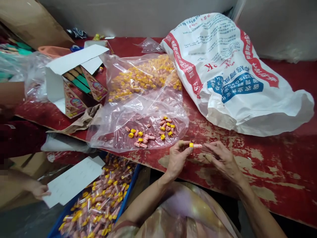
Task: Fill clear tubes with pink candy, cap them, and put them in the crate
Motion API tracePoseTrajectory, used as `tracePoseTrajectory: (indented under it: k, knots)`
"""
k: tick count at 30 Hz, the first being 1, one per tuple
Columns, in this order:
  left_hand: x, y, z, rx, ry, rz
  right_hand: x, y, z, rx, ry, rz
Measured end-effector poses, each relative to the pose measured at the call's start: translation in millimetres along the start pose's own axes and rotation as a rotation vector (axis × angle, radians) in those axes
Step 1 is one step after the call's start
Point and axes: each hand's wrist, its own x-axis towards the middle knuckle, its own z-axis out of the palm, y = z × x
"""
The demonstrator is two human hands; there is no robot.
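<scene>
My left hand (177, 158) and my right hand (222, 158) meet over the worn red table (272, 165) and pinch between their fingertips one small pink tube with a yellow cap (195, 145). The left fingers grip the yellow cap end, the right fingers the pink end. Just beyond them lies a clear plastic bag (138, 112) with several loose yellow caps and pink pieces (151, 132) near its front and a large heap of them (145, 77) at the back.
A big white printed sack (232, 72) lies at the right. An open white carton (74, 79) with printed flaps stands at the left. A blue crate of finished tubes (99, 201) sits below the table edge. Another person's hand (37, 190) shows at lower left.
</scene>
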Motion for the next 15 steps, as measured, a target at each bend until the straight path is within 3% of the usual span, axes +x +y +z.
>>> tracePoseTrajectory:
  k: [5,11,15]
  knots:
    - [-4,-4,2,0.178,-0.140,0.136,11,-2,5,-0.008,-0.090,-0.088]
    - [-24,-16,7,0.351,-0.011,0.196,5,-12,24,-0.145,-0.085,-0.160]
    - [-16,-26,-2,0.228,0.060,0.150,4,-10,49,-0.427,0.033,-0.264]
